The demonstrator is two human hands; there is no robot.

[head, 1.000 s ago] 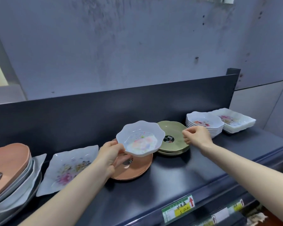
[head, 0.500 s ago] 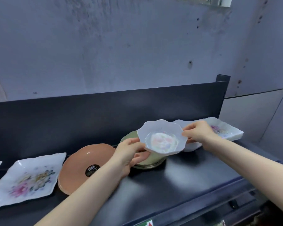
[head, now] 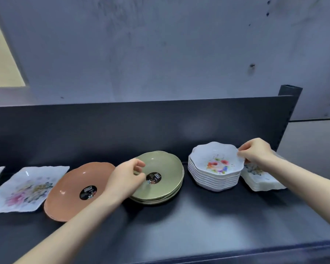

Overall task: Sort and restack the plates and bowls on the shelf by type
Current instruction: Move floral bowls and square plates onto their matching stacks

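Fingertips of the right hand pinch the rim of the top floral bowl, thumb on the inside, other fingers curled behind the edge. That bowl sits nested on the stack of white scalloped bowls, just right of the green plates with a bare strip of shelf between them.

Left hand hangs over the left edge of the green plates. Its fingers are loosely curled, thumb close to the forefinger, with nothing seen between them. Contact with the green rim below: cannot tell, the hand covers that spot.

Layout, taken from the green plates:
- Green plates: a short stack, top one face up, with a round black label near its centre.
- Immediately left, rim against them or nearly so: orange plate, same black label, partly under the left forearm.
- Further left: square floral plate, lying flat, one corner close to the orange rim.
- Far right, beyond the scalloped bowls: stack of square white dishes, partly hidden by the right wrist.

All pieces rest on the dark shelf, whose back panel rises behind the green plates.
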